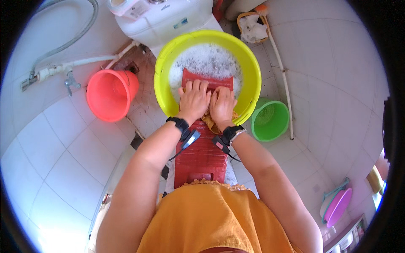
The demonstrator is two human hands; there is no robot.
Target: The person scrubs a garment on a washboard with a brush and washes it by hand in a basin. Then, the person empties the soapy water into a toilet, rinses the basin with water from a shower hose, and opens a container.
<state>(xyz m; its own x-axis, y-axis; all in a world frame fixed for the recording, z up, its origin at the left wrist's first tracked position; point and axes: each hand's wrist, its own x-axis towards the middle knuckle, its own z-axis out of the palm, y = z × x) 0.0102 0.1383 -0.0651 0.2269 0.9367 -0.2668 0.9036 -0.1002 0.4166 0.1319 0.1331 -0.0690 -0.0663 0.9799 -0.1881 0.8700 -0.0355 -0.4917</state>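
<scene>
A red plastic washboard [200, 148] leans from the front of my body into a yellow basin [253, 76] of foamy water [208, 57]. Its top end dips into the suds. On its ridges lies a bunched mustard-yellow cloth [211, 123], wet-looking and mostly covered by my hands. My left hand [194, 99] presses on the cloth's left part, knuckles up, fingers bent over it. Close beside it, my right hand [222, 102] curls over the right part, where a fold hangs out below. Both palms and the gripped portions are hidden from above.
Left of the basin sits a pink-red bucket [109, 95], near a wall tap [71, 83] and hose. A green bucket [270, 121] stands at the right. Behind are a white toilet [164, 22] and a waste bin [252, 28]. Purple basin [338, 207] hangs lower right.
</scene>
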